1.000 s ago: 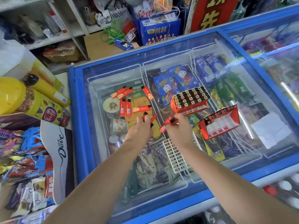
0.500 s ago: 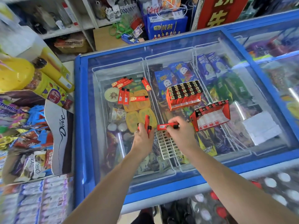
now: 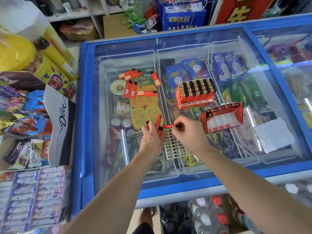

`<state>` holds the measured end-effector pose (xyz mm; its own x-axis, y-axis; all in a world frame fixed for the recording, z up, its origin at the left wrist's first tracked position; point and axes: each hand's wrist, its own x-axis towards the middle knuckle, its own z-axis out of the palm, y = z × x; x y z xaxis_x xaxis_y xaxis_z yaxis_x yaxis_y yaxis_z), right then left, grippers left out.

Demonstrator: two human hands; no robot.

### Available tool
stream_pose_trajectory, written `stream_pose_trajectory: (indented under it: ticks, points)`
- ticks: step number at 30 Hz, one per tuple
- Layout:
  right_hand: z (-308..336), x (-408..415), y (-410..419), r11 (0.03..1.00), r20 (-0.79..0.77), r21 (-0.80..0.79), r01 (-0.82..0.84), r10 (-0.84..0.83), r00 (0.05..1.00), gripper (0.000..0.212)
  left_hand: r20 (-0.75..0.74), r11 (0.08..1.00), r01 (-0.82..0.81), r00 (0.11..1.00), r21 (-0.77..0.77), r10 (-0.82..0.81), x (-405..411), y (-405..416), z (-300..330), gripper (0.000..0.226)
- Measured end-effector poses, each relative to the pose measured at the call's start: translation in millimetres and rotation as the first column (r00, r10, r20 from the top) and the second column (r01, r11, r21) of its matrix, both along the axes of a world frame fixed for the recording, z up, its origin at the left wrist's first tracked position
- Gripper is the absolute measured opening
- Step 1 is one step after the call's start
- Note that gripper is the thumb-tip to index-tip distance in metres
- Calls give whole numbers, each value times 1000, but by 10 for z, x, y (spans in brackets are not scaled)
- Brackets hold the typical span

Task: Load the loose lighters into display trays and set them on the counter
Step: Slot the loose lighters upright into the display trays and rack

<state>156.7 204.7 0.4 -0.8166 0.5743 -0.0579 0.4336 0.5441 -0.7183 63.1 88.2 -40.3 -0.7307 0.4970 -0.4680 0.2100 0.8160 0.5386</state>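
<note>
Several loose red lighters (image 3: 135, 83) lie on the glass lid of a blue chest freezer (image 3: 87, 115). My left hand (image 3: 151, 137) grips a few red lighters (image 3: 158, 122) upright. My right hand (image 3: 187, 132) pinches one red lighter (image 3: 169, 126) held sideways, just above a white plastic grid tray (image 3: 175, 146). A full red display tray of lighters (image 3: 195, 92) stands further back. To its right is a partly filled red display tray (image 3: 222, 119) with one row of lighters at its back.
Ice creams show under the glass. Chocolate boxes (image 3: 55, 125) and candy racks (image 3: 33, 196) crowd the left. A white paper (image 3: 271, 134) lies on the lid at right. Bottles (image 3: 211, 217) stand below the freezer's front edge. Shelves and boxes are behind.
The view has shifted, so the freezer sits lower and nearer. Both hands stayed together over the white grid tray. The right hand's lighter turned from slanted to sideways.
</note>
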Motion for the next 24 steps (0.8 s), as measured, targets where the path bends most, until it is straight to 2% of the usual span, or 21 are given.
stream_pose_trajectory:
  ticks: [2, 10, 24]
  points:
    - [15, -45, 8, 997, 7, 54, -59, 58, 998, 5, 7, 1000, -2, 1000, 5, 2, -7, -5, -1, 37]
    - [23, -137, 62, 979, 36, 101, -175, 172, 984, 13, 79, 997, -42, 996, 71, 36, -73, -48, 44, 33]
    - [40, -246, 63, 928, 140, 154, -340, 320, 937, 17, 55, 994, -18, 998, 107, 12, -54, -96, 74, 34]
